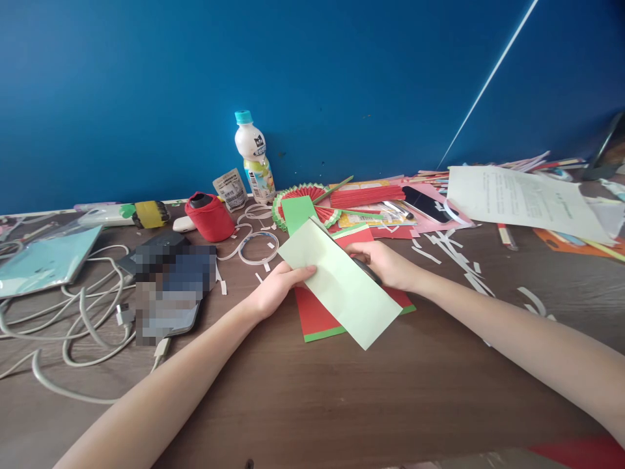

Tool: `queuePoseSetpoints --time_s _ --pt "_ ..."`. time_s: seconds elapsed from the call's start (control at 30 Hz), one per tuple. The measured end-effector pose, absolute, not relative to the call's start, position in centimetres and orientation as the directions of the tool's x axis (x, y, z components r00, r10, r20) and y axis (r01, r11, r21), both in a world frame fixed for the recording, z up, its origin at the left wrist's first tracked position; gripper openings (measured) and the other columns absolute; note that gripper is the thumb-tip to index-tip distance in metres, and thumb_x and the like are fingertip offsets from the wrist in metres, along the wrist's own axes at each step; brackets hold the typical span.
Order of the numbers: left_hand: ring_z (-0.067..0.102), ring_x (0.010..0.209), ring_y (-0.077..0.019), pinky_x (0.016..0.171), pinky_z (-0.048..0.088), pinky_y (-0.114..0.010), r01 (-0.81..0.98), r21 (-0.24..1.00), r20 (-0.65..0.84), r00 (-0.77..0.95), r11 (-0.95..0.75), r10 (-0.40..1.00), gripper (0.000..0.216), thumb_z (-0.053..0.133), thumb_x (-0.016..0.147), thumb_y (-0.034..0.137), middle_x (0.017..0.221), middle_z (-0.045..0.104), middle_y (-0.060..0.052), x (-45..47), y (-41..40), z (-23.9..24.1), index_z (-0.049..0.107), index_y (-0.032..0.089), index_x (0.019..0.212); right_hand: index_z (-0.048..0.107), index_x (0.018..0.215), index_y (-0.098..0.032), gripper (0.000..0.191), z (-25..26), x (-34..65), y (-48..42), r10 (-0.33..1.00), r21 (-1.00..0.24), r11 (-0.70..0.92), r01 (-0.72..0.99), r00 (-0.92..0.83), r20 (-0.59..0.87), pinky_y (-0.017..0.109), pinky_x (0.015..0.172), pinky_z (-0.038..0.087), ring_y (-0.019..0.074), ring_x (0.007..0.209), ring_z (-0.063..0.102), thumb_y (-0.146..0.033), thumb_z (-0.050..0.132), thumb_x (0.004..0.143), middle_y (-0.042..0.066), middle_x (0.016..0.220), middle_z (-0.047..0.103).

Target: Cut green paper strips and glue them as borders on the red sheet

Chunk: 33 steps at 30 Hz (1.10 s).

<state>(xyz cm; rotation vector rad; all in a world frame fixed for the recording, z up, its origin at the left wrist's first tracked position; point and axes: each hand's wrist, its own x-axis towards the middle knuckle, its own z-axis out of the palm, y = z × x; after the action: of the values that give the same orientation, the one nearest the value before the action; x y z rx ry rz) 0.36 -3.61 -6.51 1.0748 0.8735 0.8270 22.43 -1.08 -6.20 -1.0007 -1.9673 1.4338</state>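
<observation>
My left hand (278, 286) pinches the left edge of a pale green paper strip (342, 283), thumb on top, holding it tilted above the table. My right hand (385, 264) is behind the strip, closed round dark scissors (365, 268) whose blades run along the strip's far edge. Under the strip lies a red sheet with a green border (317, 319). A darker green paper (297, 213) sticks up just behind the strip.
Red-and-green folded paper fans (305, 195), a stack of red paper (366, 194), a phone (424, 203), a drink bottle (254, 159), a red pouch (209, 217), white tape loops (258, 247) and white paper scraps (454, 254) lie behind. White cables (73, 326) and devices sit left; printed sheet (522, 202) right.
</observation>
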Motion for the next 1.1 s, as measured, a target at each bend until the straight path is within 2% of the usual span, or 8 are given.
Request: queuePoseSetpoints --time_s 0.3,0.4,0.5,0.57,0.63,0.7,0.83,1.1 --pt "0.065 0.088 -0.0239 0.083 0.047 -0.035 -0.174 0.947 -0.192 0.366 0.270 0.911 0.026 0.065 0.073 0.030 0.094 0.071 -0.009 0.7 -3.7 -6.5 0.067 0.012 0.092 0.059 0.092 -0.014 0.023 -6.0 22.1 -1.2 0.835 -0.962 0.153 0.228 -0.550 0.002 0.024 0.047 0.043 0.0146 0.057 0.060 -0.030 0.061 0.075 0.001 0.068 0.065" --pt "0.065 0.081 -0.0217 0.073 0.049 -0.032 -0.234 0.939 -0.179 0.294 0.252 0.939 0.024 0.062 0.074 0.026 0.090 0.071 -0.008 0.8 -3.6 -6.1 0.065 0.012 0.092 0.056 0.085 -0.016 0.020 -5.5 22.1 -1.2 0.826 -0.965 0.091 0.244 -0.560 -0.064 0.020 0.035 0.033 0.0105 0.039 0.050 -0.032 0.060 0.075 -0.005 0.047 0.054" --pt "0.062 0.061 -0.0163 0.056 0.047 -0.026 -0.327 0.931 -0.127 0.128 0.163 0.984 0.014 0.056 0.075 0.022 0.069 0.068 -0.003 0.4 -3.1 -5.1 0.063 0.013 0.083 0.056 0.093 -0.016 0.025 -4.5 22.4 -1.3 0.762 -0.960 -0.023 0.279 -0.617 -0.197 0.019 0.031 0.026 0.0085 0.032 0.044 -0.036 0.055 0.078 -0.006 0.042 0.049" --pt "0.050 0.042 -0.0111 0.043 0.039 -0.022 -0.371 0.924 -0.107 -0.018 0.093 0.994 0.017 0.048 0.079 0.023 0.045 0.055 0.001 0.0 -2.6 -4.1 0.058 0.015 0.068 0.056 0.101 -0.016 0.034 -3.8 22.6 -1.3 0.707 -0.941 -0.042 0.336 -0.655 -0.266 0.019 0.032 0.027 0.0080 0.034 0.045 -0.041 0.055 0.078 -0.006 0.045 0.049" --pt "0.043 0.036 -0.0082 0.038 0.032 -0.020 -0.381 0.922 -0.082 -0.032 0.063 0.996 0.029 0.040 0.084 0.026 0.038 0.046 0.002 -0.5 -2.1 -3.2 0.051 0.016 0.059 0.055 0.110 -0.016 0.046 -3.1 22.8 -1.4 0.657 -0.892 -0.002 0.452 -0.672 -0.342 0.020 0.034 0.030 0.0081 0.036 0.044 -0.045 0.058 0.075 -0.006 0.046 0.047" --pt "0.041 0.035 -0.0062 0.038 0.031 -0.019 -0.383 0.923 -0.069 -0.053 0.043 0.996 0.030 0.039 0.086 0.026 0.043 0.049 0.001 -0.9 -1.6 -2.7 0.048 0.016 0.059 0.054 0.117 -0.019 0.056 -2.5 23.0 -1.6 0.640 -0.806 0.119 0.580 -0.665 -0.385 0.022 0.038 0.033 0.0091 0.041 0.046 -0.047 0.064 0.069 -0.005 0.052 0.051" --pt "0.047 0.040 -0.0063 0.041 0.035 -0.018 -0.370 0.928 -0.069 -0.054 0.044 0.996 0.024 0.044 0.085 0.024 0.054 0.057 -0.001 -1.2 -1.0 -2.8 0.050 0.014 0.065 0.054 0.121 -0.029 0.066 -1.5 23.2 -2.3 0.688 -0.595 0.355 0.721 -0.632 -0.356 0.026 0.053 0.040 0.0169 0.068 0.058 -0.044 0.071 0.059 0.003 0.091 0.065" --pt "0.060 0.053 -0.0107 0.049 0.046 -0.022 -0.259 0.943 -0.199 0.066 0.209 0.978 0.013 0.046 0.085 0.020 0.077 0.069 -0.009 0.1 -0.7 -2.7 0.055 0.011 0.084 0.060 0.109 -0.030 0.050 -0.2 24.5 -2.9 0.643 -0.410 0.530 0.742 -0.667 -0.376 0.027 0.060 0.042 0.0238 0.091 0.056 -0.027 0.064 0.059 0.004 0.096 0.059"
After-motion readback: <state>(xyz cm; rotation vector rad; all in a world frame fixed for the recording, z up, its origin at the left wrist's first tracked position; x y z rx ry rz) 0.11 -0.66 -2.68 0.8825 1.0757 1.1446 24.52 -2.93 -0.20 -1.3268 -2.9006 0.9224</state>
